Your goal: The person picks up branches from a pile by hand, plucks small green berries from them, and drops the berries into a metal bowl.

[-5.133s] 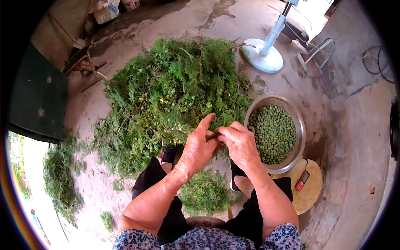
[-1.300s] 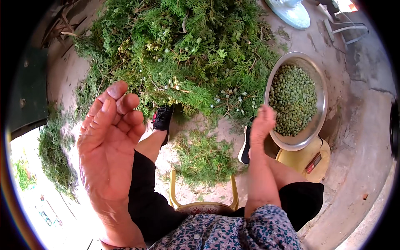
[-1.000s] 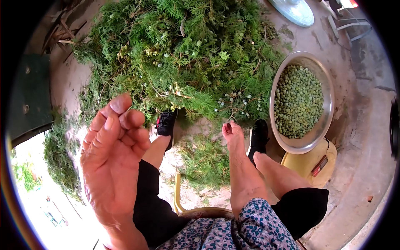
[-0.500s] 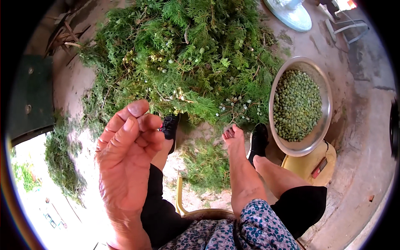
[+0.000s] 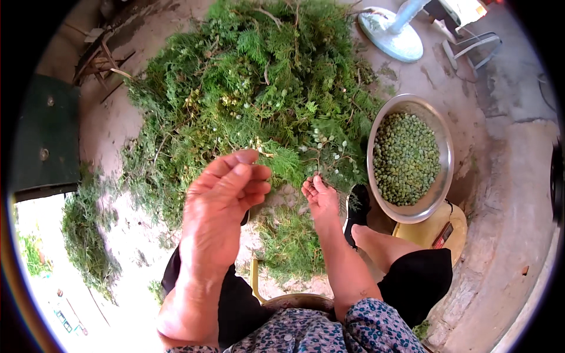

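Observation:
My right hand (image 5: pixel 323 199) pinches the stem of a conifer branch (image 5: pixel 322 154) between thumb and fingers. Pale bluish-green cones dot that sprig, which points away from me. To its left, nearer the camera, my left hand (image 5: pixel 222 191) is raised with thumb pressed to curled fingers; whatever it may pinch is too small or hidden to make out. Beyond both hands spreads a large heap of green conifer branches (image 5: pixel 235 94). At the right, a metal basin (image 5: pixel 445 176) holds many small green cones (image 5: pixel 407 159).
The basin rests on a yellow stool (image 5: pixel 421 232), with a small red-and-dark object (image 5: pixel 442 235) on its seat. More clippings (image 5: pixel 288 241) lie between my feet. A pale round pedestal base (image 5: pixel 391 38) stands at the far right, and a dark green panel (image 5: pixel 47 132) at the left.
My left hand has moved right, closer to the branch, its palm turning away from view. The right hand keeps its grip on the stem. The whole view has shifted slightly.

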{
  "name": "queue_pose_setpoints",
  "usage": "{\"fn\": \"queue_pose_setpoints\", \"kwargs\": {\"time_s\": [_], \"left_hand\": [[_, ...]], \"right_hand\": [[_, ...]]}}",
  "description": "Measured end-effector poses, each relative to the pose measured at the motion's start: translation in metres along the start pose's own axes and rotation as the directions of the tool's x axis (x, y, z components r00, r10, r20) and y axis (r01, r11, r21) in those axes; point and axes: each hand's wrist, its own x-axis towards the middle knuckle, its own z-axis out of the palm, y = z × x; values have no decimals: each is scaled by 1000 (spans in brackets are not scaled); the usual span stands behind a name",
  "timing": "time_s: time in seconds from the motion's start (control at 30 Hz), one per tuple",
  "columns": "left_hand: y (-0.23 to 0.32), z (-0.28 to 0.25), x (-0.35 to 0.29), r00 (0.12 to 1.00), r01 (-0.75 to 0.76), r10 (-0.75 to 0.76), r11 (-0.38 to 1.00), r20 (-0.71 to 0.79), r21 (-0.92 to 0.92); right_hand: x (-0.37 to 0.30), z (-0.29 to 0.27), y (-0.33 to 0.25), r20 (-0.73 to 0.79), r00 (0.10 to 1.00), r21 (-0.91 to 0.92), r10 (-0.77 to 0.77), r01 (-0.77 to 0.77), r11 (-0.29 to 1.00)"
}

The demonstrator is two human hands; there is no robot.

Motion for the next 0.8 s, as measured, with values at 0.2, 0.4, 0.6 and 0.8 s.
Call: {"fn": "queue_pose_setpoints", "kwargs": {"time_s": [0.2,0.4,0.6,0.8], "left_hand": [[-52,-11,-7,996,34,-9,956,-87,292],[-38,-1,-61,1000,-21,15,965,24,261],[-29,-11,-101,989,-11,19,999,149,-50],[-15,-6,-160,998,38,-34,996,49,-83]], "right_hand": [[-85,57,-26,105,985,-91,-139,149,985],[-192,99,-46,349,913,-80,-212,254,964],[-274,98,-37,533,819,-158,-212,343,926],[-301,74,-40,720,679,-491,-143,644,587]]}}
